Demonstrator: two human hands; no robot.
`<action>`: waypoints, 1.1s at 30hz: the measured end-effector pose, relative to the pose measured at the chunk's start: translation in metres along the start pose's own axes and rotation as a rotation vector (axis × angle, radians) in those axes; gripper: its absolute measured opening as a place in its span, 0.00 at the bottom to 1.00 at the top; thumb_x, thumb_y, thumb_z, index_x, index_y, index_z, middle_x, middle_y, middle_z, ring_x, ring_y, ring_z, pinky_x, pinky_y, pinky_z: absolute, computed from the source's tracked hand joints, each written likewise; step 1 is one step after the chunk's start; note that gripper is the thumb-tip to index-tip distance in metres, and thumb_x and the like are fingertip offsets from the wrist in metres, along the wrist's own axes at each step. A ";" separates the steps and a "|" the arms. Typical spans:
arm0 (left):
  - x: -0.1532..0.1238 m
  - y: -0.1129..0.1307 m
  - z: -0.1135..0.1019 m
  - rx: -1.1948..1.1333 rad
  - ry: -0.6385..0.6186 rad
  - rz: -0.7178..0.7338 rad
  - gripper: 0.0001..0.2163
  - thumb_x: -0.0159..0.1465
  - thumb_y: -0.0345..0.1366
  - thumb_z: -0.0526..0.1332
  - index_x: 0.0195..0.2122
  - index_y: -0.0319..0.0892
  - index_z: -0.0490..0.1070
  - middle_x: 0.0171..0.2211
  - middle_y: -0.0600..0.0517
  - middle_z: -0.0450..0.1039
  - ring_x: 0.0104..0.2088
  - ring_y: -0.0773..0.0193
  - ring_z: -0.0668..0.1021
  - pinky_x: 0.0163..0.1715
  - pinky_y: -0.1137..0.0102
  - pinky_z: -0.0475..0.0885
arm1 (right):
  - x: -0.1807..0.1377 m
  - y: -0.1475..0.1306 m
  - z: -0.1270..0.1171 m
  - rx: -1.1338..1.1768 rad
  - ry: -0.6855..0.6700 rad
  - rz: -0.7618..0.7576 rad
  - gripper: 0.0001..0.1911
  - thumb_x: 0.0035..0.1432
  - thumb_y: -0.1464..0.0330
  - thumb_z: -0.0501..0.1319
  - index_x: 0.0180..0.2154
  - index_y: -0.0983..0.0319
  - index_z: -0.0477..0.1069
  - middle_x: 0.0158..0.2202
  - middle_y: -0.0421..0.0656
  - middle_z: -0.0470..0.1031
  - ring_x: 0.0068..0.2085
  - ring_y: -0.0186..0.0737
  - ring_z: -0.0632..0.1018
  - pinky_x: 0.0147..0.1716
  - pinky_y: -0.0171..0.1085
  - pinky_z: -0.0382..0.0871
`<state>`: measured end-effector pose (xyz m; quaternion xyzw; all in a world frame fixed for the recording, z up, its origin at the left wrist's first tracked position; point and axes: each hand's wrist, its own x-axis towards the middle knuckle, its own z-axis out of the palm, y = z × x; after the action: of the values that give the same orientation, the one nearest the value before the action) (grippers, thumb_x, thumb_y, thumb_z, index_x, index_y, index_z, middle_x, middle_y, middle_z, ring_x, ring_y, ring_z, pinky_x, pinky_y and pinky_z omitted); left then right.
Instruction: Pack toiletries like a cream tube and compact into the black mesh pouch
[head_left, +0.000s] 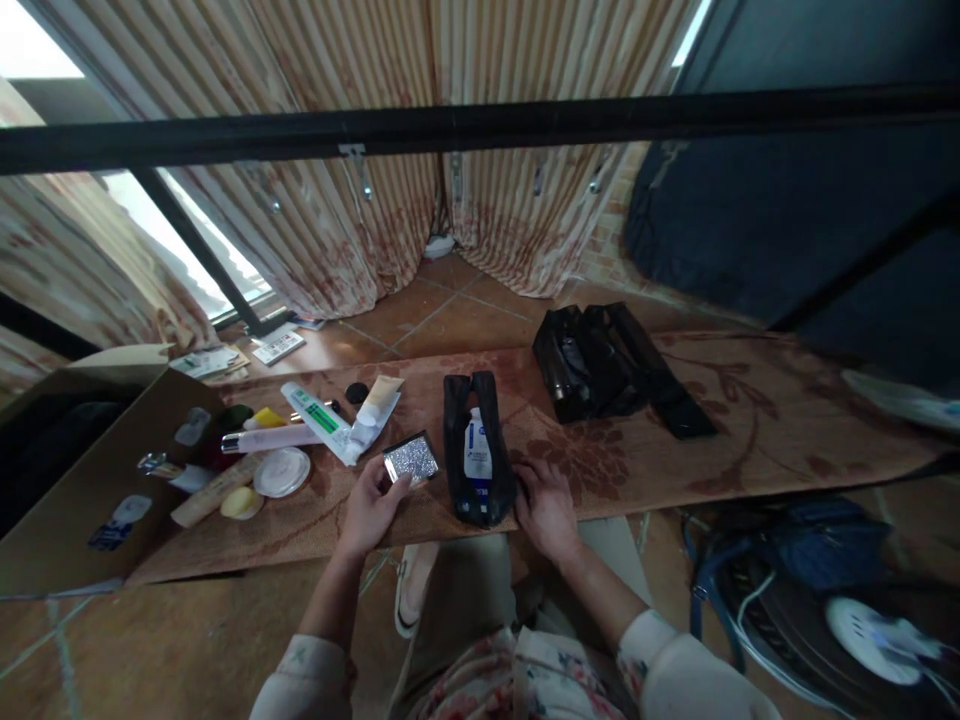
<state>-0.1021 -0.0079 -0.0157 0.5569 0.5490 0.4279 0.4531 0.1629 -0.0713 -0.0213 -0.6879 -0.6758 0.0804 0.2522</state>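
My left hand (373, 505) grips a flat, square case with a glittery silver face (411, 459), thumb on its lower edge. Just to its right, a black plastic bag (455, 445) with two handle loops lies on the cloth-covered bench. Inside that bag's opening shows a white bottle (478, 446) with a blue label. My right hand (547, 508) is at the bag's right edge, fingers curled against it; the fingertips are partly hidden. Left of my left hand lie a white and green tube (319, 418), a beige tube with a white cap (380, 398) and a round clear-lidded jar (282, 471).
A cardboard box (82, 490) stands at the left end of the bench (735, 460). More black bags (592, 365) sit at the back right. A dark metal rail (480, 127) crosses above. On the floor at right are a blue bag (825, 545) and cables.
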 end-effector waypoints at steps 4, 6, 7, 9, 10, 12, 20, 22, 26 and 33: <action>0.003 0.003 -0.001 -0.038 0.055 -0.028 0.18 0.54 0.45 0.63 0.40 0.38 0.68 0.39 0.47 0.75 0.41 0.57 0.76 0.42 0.65 0.69 | 0.001 -0.001 -0.001 0.032 0.003 0.007 0.11 0.61 0.69 0.53 0.42 0.58 0.72 0.46 0.45 0.71 0.47 0.45 0.68 0.47 0.44 0.61; 0.002 0.007 -0.002 -0.064 0.091 -0.116 0.18 0.54 0.47 0.62 0.38 0.38 0.68 0.37 0.48 0.75 0.37 0.58 0.76 0.36 0.67 0.71 | 0.001 0.000 -0.002 0.054 0.004 -0.002 0.11 0.61 0.69 0.53 0.43 0.58 0.72 0.46 0.45 0.71 0.46 0.45 0.68 0.47 0.43 0.61; 0.000 0.011 -0.003 -0.087 0.112 -0.160 0.18 0.54 0.48 0.62 0.38 0.38 0.68 0.36 0.48 0.74 0.35 0.59 0.76 0.33 0.68 0.71 | 0.002 0.002 -0.003 0.067 -0.002 -0.013 0.11 0.61 0.69 0.53 0.43 0.58 0.72 0.46 0.45 0.71 0.46 0.44 0.69 0.47 0.43 0.61; -0.005 0.023 -0.003 -0.149 0.146 -0.213 0.18 0.54 0.48 0.61 0.38 0.38 0.68 0.36 0.49 0.73 0.32 0.61 0.76 0.29 0.70 0.71 | 0.004 0.006 -0.006 0.101 -0.018 -0.039 0.11 0.61 0.70 0.54 0.42 0.59 0.72 0.45 0.45 0.71 0.46 0.43 0.69 0.47 0.42 0.62; -0.008 0.032 -0.003 -0.170 0.151 -0.209 0.18 0.54 0.47 0.61 0.39 0.39 0.67 0.37 0.50 0.73 0.32 0.61 0.76 0.28 0.70 0.71 | 0.006 0.009 -0.007 0.123 -0.029 -0.055 0.11 0.60 0.70 0.54 0.41 0.59 0.72 0.45 0.45 0.71 0.45 0.42 0.69 0.47 0.42 0.62; -0.014 0.056 -0.004 -0.183 0.131 -0.164 0.17 0.56 0.45 0.61 0.41 0.40 0.67 0.39 0.50 0.73 0.30 0.63 0.75 0.26 0.71 0.71 | 0.011 0.016 -0.011 0.170 -0.048 -0.073 0.10 0.60 0.71 0.53 0.39 0.60 0.72 0.43 0.44 0.71 0.45 0.40 0.70 0.46 0.40 0.63; -0.016 0.153 0.005 -0.034 0.065 0.014 0.15 0.56 0.44 0.61 0.42 0.43 0.67 0.34 0.52 0.74 0.25 0.66 0.75 0.25 0.71 0.72 | 0.028 0.035 -0.014 0.225 -0.019 0.035 0.11 0.60 0.72 0.52 0.36 0.60 0.73 0.38 0.43 0.73 0.39 0.36 0.74 0.40 0.34 0.65; -0.014 0.161 0.014 0.040 0.034 -0.012 0.21 0.55 0.44 0.62 0.47 0.42 0.64 0.30 0.53 0.74 0.20 0.67 0.73 0.20 0.71 0.70 | 0.027 0.034 -0.014 0.200 -0.006 0.036 0.11 0.60 0.72 0.52 0.36 0.59 0.73 0.39 0.43 0.73 0.40 0.36 0.74 0.40 0.34 0.65; -0.006 0.164 0.031 0.210 -0.055 -0.047 0.26 0.56 0.45 0.60 0.53 0.40 0.59 0.25 0.54 0.73 0.17 0.64 0.73 0.17 0.71 0.68 | 0.024 0.030 -0.014 0.160 -0.005 0.033 0.11 0.62 0.71 0.52 0.36 0.60 0.73 0.40 0.43 0.72 0.41 0.35 0.73 0.41 0.33 0.65; 0.007 0.178 0.053 0.787 -0.294 0.161 0.25 0.61 0.41 0.54 0.58 0.37 0.56 0.19 0.55 0.70 0.21 0.57 0.76 0.22 0.68 0.65 | 0.025 0.030 -0.014 0.144 -0.003 0.049 0.11 0.63 0.69 0.51 0.37 0.60 0.73 0.40 0.43 0.71 0.41 0.35 0.73 0.40 0.32 0.64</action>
<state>-0.0104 -0.0003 0.1457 0.7835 0.5549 0.1359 0.2446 0.1979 -0.0494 -0.0172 -0.6843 -0.6515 0.1359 0.2980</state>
